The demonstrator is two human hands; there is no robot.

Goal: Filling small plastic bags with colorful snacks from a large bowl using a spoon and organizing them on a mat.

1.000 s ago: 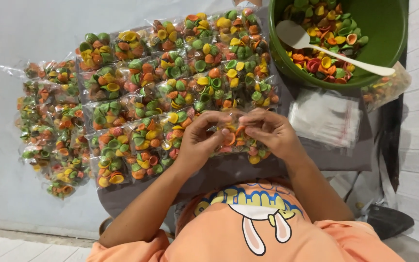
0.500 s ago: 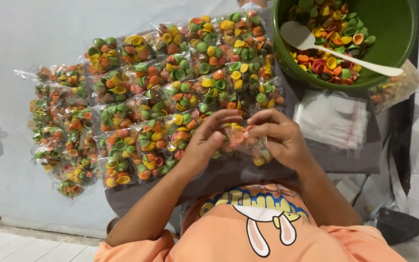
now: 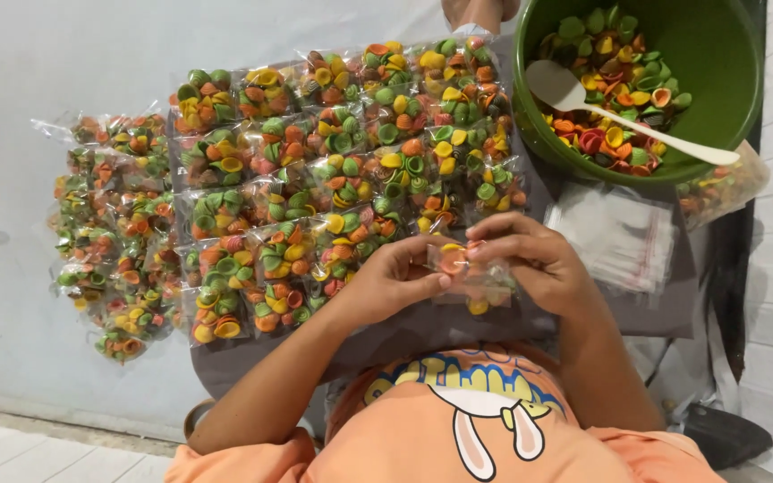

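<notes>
Both of my hands hold one small clear bag of orange, green and yellow shell-shaped crackers (image 3: 471, 284) just above my lap. My left hand (image 3: 391, 282) pinches its left side, thumb and fingers closed on the plastic. From the right, my right hand (image 3: 539, 264) grips the bag's top edge. Directly beyond my hands lie several rows of filled cracker bags (image 3: 333, 170) on a grey cloth.
A green bowl (image 3: 717, 54) at the upper right holds loose crackers and a white plastic spoon (image 3: 624, 112). A stack of empty clear bags (image 3: 619, 237) lies below the bowl. More filled bags (image 3: 114, 233) spread at the left on a pale floor. Someone's foot (image 3: 480, 11) shows at the top edge.
My hands stayed together on the bag, shifting slightly toward me while the fingers worked its top edge. The view shifted a little.
</notes>
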